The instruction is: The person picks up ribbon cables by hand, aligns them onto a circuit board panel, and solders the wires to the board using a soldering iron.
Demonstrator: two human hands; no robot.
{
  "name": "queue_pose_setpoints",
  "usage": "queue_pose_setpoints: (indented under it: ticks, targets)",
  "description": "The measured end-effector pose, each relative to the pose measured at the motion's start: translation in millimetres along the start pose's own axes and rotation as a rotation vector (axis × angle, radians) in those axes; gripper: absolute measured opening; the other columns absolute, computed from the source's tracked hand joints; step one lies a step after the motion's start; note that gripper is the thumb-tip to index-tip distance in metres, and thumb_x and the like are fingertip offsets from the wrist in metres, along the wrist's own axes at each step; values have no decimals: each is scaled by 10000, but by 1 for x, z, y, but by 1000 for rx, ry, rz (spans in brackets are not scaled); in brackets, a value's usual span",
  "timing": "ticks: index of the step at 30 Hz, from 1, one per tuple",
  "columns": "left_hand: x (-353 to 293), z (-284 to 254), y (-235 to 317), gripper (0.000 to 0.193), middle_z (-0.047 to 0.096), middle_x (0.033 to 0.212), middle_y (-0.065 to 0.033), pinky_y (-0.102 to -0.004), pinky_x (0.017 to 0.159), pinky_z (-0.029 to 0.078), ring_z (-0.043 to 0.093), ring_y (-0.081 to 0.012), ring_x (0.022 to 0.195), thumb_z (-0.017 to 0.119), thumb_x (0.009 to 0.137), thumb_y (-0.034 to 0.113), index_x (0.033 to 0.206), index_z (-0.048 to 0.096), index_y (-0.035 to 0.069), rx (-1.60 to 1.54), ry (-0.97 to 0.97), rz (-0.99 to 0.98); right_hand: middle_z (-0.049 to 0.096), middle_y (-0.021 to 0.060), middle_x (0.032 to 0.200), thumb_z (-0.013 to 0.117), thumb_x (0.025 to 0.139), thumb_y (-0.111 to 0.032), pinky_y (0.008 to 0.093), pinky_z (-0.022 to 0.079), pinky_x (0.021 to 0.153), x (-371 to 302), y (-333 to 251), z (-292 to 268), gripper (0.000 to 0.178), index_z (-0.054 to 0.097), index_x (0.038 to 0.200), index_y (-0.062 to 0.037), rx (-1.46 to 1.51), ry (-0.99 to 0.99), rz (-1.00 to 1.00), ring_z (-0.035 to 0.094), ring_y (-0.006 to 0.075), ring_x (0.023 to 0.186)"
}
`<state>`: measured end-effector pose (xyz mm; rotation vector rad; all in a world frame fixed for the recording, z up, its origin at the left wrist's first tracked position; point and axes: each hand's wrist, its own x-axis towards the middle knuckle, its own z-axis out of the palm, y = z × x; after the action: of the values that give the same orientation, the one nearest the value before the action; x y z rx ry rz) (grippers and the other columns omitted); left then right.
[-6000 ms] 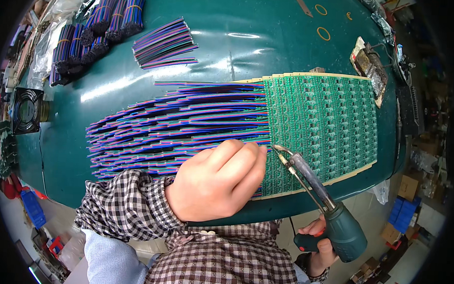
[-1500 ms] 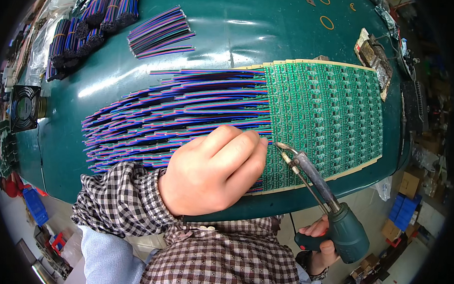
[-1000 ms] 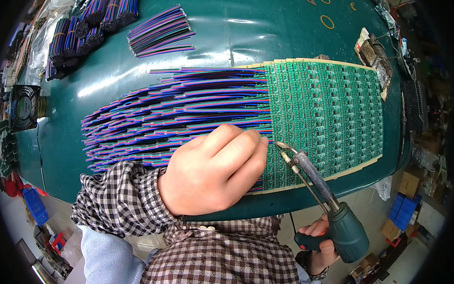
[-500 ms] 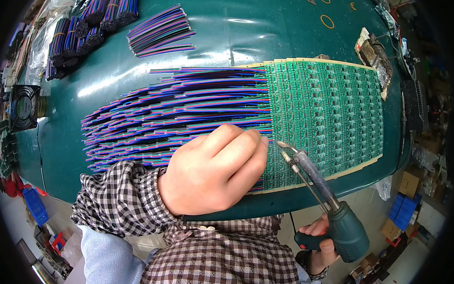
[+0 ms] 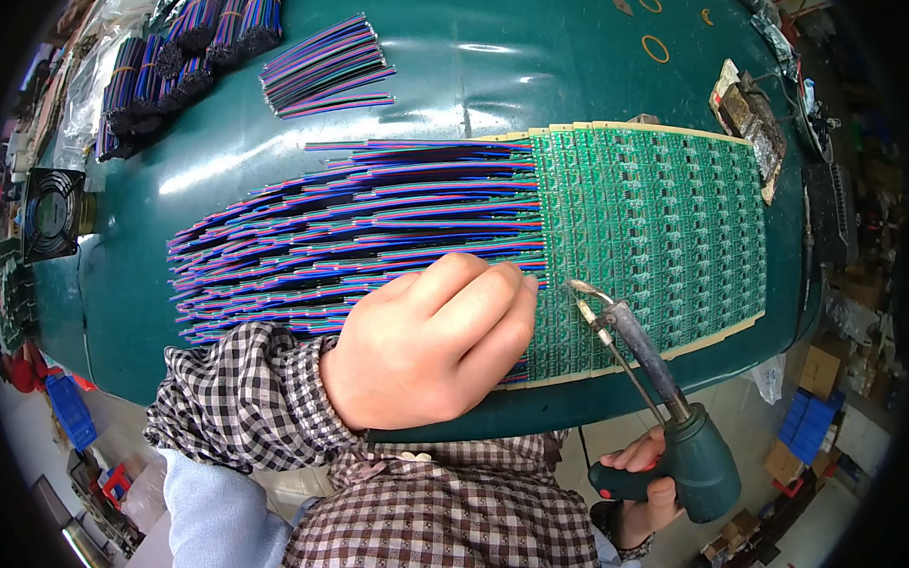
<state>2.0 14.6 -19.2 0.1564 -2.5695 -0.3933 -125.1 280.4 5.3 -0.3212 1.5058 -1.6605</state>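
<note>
My left hand is closed in a pinch at the left edge of the green circuit boards, over the ends of the multicoloured wires. A wire end seems to lie between thumb and forefinger, though the hand covers most of it. Several rows of these red, blue, green and black wires stretch leftward from the boards. My right hand grips the dark green soldering gun by its handle below the table edge. The gun's bent tip points up and left, just right of my left fingertips, over the boards.
Loose wires lie at the back, near banded wire bundles at the far left. A black fan stands at the left edge. Rubber bands and a stained metal holder lie at the back right.
The soldering gun's tip has shifted slightly right, away from my left fingertips. My left hand has stayed almost in place.
</note>
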Motion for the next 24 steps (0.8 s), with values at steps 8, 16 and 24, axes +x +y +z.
queue_pose_setpoints:
  ticks: [8, 16, 24]
  targets:
    - [0, -2, 2, 374, 607, 908, -132, -299, 641, 519, 598, -229, 743, 612, 643, 80, 986, 649, -65, 22, -14, -4, 487, 61, 750, 537, 921, -499, 296, 579, 549, 40, 25, 12, 598, 422, 1145, 43, 154, 97, -274, 527, 153, 673]
    - [0, -4, 4, 419, 611, 921, -124, -309, 649, 522, 605, -238, 767, 600, 623, 85, 1013, 650, -59, 55, -10, 15, 509, 47, 709, 537, 910, -534, 320, 572, 526, 80, 38, 3, 589, 437, 1108, 11, 524, -22, -346, 563, 159, 638]
    - [8, -43, 15, 368, 633, 969, -90, -343, 733, 522, 621, -254, 857, 668, 650, -67, 1001, 677, 42, -46, -40, -173, 547, 73, 749, 548, 911, -512, 365, 591, 578, 84, 49, -10, 584, 435, 1138, 15, 636, -196, -366, 593, 203, 678]
